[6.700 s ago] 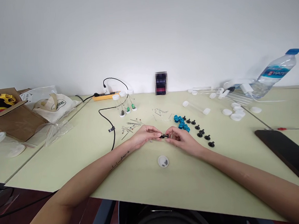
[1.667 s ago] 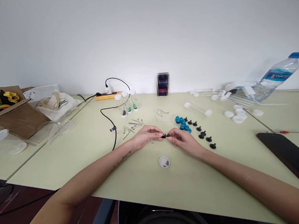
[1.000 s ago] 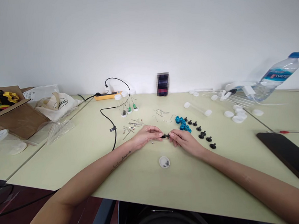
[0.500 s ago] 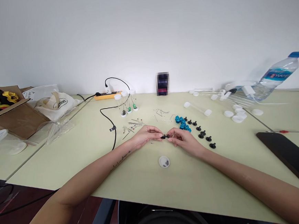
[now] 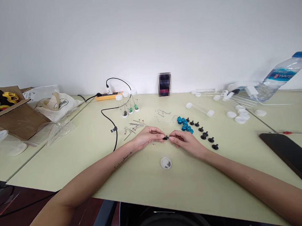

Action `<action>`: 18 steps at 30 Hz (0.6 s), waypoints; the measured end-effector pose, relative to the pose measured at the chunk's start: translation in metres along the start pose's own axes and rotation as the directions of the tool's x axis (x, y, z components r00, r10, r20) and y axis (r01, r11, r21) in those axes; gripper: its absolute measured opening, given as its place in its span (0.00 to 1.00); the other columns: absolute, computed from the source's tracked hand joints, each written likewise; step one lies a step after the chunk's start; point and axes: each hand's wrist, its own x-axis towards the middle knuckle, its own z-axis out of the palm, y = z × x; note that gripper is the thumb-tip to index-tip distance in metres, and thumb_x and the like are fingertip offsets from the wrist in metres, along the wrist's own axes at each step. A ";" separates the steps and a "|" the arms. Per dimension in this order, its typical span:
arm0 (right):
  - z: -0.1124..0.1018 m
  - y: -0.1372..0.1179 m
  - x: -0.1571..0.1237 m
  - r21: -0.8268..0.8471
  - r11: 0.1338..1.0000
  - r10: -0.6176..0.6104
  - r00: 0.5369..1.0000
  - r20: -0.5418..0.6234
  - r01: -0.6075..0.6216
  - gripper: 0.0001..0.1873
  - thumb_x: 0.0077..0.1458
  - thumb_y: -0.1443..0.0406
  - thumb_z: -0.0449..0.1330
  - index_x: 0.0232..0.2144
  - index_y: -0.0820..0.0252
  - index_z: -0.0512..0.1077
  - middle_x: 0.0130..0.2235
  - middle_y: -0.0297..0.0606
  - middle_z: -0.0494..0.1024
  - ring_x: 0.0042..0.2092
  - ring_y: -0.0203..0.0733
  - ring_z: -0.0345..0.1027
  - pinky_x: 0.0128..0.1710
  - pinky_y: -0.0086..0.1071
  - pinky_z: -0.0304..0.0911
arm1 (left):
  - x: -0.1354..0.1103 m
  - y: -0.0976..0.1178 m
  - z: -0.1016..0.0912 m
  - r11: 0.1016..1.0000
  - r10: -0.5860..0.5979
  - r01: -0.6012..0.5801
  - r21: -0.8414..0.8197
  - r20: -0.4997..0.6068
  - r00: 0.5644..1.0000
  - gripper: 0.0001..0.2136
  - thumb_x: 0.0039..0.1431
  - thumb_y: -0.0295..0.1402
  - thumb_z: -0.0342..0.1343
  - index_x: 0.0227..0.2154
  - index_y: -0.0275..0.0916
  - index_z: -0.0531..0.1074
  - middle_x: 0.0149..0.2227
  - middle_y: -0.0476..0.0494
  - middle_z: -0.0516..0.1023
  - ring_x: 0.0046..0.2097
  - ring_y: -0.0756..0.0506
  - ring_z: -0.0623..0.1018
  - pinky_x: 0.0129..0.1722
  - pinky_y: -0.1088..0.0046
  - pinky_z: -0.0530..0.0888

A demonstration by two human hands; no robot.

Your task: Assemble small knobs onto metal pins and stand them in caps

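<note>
Between my two hands is a small black part, partly covered by fingers. My left hand pinches its left end, and a thin metal pin with a round end sticks out below that hand. At the part's right end, my right hand has thumb and fingertips closed on it. Just beyond the right hand lie blue knob-like pieces in a cluster. Beside them runs a row of black stemmed discs. A small white cap holding tiny dark bits sits nearer me.
Metal pins and bent hex keys lie beyond my hands. Capped clear tubes stand behind; another tube lies at right. A black phone-like slab, water bottle, cardboard box and black cable are around.
My right fingertips have moved slightly left, closer to my left hand, so less of the black part shows. Everything else stays in place.
</note>
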 end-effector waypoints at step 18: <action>0.000 0.001 0.000 0.015 1.000 0.011 1.000 -0.008 -0.011 0.14 0.54 0.54 0.50 0.34 0.57 0.67 0.28 0.34 0.69 0.26 0.35 0.61 0.26 0.30 0.59 | 0.002 -0.002 -0.001 0.999 -0.008 0.008 0.039 -0.012 1.000 0.15 0.39 0.36 0.64 0.31 0.33 0.74 0.30 0.42 0.76 0.32 0.49 0.76 0.38 0.72 0.70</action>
